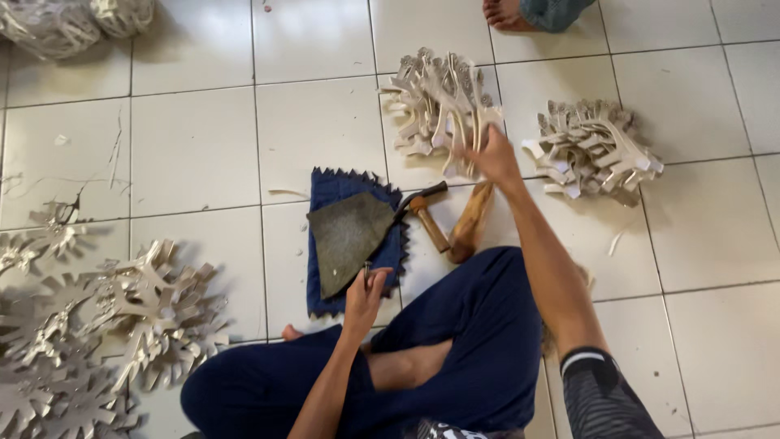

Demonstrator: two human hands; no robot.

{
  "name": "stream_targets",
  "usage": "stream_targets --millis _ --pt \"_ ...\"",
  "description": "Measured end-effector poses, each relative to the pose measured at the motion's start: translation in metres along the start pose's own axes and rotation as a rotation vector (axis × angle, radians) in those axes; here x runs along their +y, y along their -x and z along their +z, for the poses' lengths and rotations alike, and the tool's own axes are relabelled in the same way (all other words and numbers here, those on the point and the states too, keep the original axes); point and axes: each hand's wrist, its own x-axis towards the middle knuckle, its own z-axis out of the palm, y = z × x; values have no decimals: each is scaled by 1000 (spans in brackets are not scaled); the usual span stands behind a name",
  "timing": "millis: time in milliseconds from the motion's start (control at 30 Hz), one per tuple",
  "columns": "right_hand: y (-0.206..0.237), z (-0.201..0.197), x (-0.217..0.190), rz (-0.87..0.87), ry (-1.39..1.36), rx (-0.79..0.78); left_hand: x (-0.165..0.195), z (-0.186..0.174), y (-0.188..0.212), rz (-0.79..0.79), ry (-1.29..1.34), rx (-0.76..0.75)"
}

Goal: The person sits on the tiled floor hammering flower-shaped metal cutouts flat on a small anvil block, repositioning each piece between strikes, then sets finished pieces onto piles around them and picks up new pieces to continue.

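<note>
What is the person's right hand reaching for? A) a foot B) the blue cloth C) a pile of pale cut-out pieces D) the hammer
C: the right hand is stretched out onto the nearer pile of pale cut-out pieces, while the hammer lies untouched on the floor below it.

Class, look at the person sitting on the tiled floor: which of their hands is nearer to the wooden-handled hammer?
The right. The right hand reaches to a pile of pale cut-outs just above the hammer. The left hand sits lower, at the grey pad on the blue cloth, holding a small metal piece.
</note>
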Motion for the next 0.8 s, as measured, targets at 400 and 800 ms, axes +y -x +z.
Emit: stream_targets --millis 400,800 --pt "-20 31 49 -248 64 513 108 68 -131 292 -22 1" --pt "66 73 4 -319 25 202 50 -23 -82 193 -216 119"
